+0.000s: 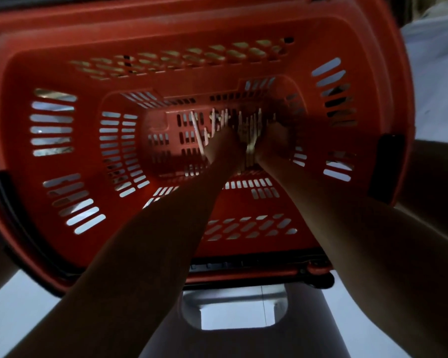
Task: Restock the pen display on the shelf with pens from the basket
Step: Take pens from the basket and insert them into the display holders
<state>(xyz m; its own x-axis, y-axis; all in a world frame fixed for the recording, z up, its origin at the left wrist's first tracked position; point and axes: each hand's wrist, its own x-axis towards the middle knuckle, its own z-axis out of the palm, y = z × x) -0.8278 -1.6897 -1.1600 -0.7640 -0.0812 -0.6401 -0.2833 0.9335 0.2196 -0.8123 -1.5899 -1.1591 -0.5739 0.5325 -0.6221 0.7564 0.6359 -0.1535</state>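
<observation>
Where hands [224, 146] gather: pale slender pens [251, 130].

Both bare arms reach down into a red slotted basket [49, 73], the left hand [224, 146] and right hand [276, 140] side by side at its bottom. Between and around the hands lies a bunch of pale pens [251, 130], one pen [197, 133] lying apart to the left. The dim light hides the fingers' grip.

red basket [49, 60], pale pens [197, 133] inside
</observation>
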